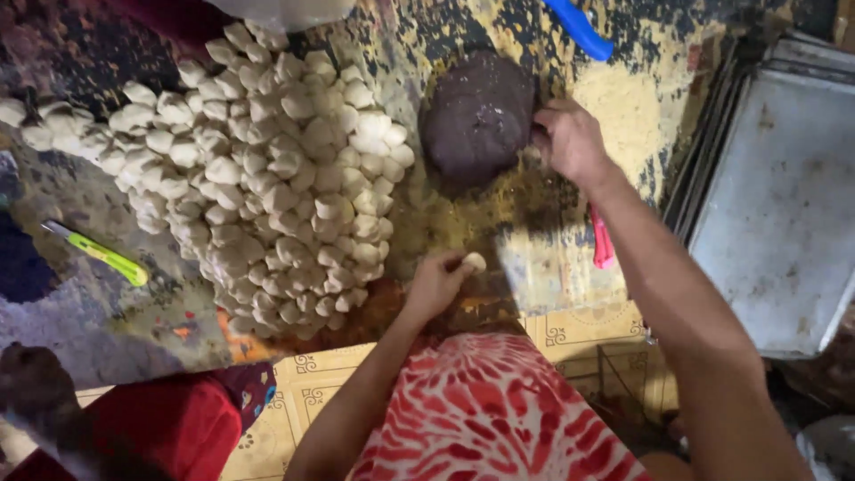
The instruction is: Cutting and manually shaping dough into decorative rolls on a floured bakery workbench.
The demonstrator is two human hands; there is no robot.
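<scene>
You are looking down on a worn worktable, its top mottled yellow and black, with a patterned tile floor showing at its near edge. Your left hand hovers over that near edge with the fingers curled together around one small pale dough piece, which peeps out at the fingertips. Your right hand reaches farther up the table and rests against the right side of the single dark purple-brown lump of filling; the fingers are bent into the lump, and you cannot tell whether they have pinched any of it off.

To the left of both hands lies one big heap of dough pieces, far too many to count, piled from the table's far edge down nearly to your left hand. Just left of the heap lies one green-handled knife. One blue handle lies at the top, just beyond the filling, and one pink tool shows beneath your right forearm. On the right stands a stack of grey metal trays, their edges staggered; the exact number is not clear. At the lower left, another person's red garment comes into view.
</scene>
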